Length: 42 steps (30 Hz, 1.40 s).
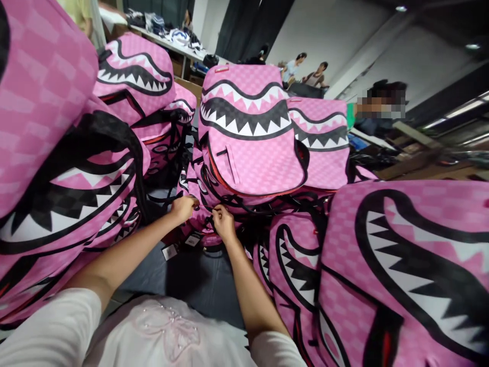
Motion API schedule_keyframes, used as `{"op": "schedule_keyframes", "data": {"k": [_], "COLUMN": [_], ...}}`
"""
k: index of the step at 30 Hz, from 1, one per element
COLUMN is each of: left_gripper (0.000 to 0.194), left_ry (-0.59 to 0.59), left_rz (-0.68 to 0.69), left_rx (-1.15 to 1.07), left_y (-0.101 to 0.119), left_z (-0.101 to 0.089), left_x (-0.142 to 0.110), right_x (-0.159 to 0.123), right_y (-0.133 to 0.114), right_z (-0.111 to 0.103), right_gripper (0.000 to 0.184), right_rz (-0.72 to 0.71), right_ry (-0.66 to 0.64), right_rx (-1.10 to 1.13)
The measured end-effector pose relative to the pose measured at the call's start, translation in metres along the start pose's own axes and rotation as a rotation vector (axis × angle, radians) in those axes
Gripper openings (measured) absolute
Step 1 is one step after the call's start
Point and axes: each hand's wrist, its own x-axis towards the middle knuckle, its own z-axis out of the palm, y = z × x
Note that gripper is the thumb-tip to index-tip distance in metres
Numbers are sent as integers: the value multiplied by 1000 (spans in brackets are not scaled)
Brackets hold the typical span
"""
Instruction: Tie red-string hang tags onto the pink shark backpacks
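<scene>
My left hand [184, 209] reaches in at the middle, its fingers pinched together at the edge of a pink backpack [206, 224] low in the stack. Close to its right, my right hand [223, 222] is also closed in a pinch. A thin line runs between the two sets of fingertips; what exactly they grip is too small to make out. White paper tags [170, 252] hang just below the hands. Directly above them leans a large pink checkered backpack [248, 165] with a black-and-white shark-mouth print and a front pocket.
More shark-mouth backpacks crowd the left [46, 102] and the right [405, 285], both very near my arms. A dark table surface [187, 278] shows before me. Behind stand a long white table [164, 38] with goods on it and several people.
</scene>
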Motion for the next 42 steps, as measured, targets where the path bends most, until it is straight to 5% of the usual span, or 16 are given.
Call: {"op": "schedule_keyframes", "data": {"k": [11,18,21,24,28,32,38,42], "left_gripper": [35,32,29,27,37,41,23,24], "left_ry": [-81,-123,-125,-111,-144,-138,70,142], "left_rz": [172,182,210,206,159,275,308,380], "left_rx": [18,-16,110,187,-47,-242,-357,-211], "left_y": [7,13,16,19,17,5,-5,-2], "left_z": [10,6,1,-7,-20,-20,3,10], "left_x": [28,38,35,29,20,15,10,6], "right_x": [-13,-9,-18,-26,-27,-25,-23,-20], "right_y": [-6,-37,-41,-41,-39,-33,-24,-25], "right_z": [4,-9,-15,-12,-6,-12,-21,-19], "right_gripper": [31,27,25,17,8,14,24,32], "right_rz": [162,251,316,520,749,814,779,732], "right_ry": [115,26,62,7,-140,-160,-240,-246], "right_rx": [-248,-502,-334,80,613,931,1103,1073]}}
